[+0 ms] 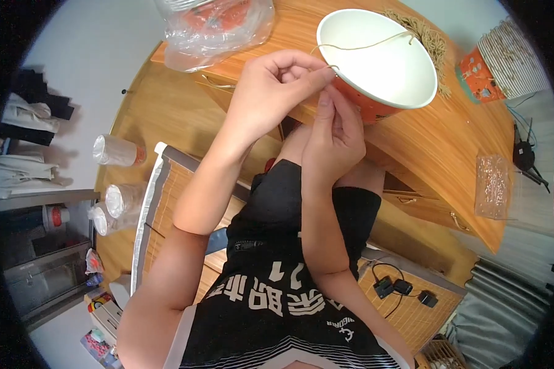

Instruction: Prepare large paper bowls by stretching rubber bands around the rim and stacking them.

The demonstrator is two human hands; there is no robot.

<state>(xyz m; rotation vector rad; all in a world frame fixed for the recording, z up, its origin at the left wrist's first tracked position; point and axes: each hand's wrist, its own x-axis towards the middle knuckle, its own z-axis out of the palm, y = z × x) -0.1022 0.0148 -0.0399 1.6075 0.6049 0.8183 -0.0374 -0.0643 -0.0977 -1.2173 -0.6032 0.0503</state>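
Observation:
A large paper bucket (pixel 375 58), white inside and orange-red outside, stands tilted on the wooden desk in front of me. A thin tan cord (pixel 366 45) runs across its mouth from a hole near the far right rim to the near left rim. There my left hand (pixel 274 89) pinches the cord's end between thumb and fingers. Just below, my right hand (pixel 335 138) is closed in a pinch against the bucket's outer wall, its fingertips almost touching my left thumb. Whatever lies between those right fingertips is too small to make out.
A pile of tan cords (pixel 428 43) lies behind the bucket. Stacked paper buckets (pixel 505 61) stand at the right, near a clear plastic box (pixel 492 187) and a black device (pixel 524 154). Plastic-wrapped buckets (pixel 218 24) sit at the desk's far left; more wrapped stacks (pixel 123 200) stand on the floor.

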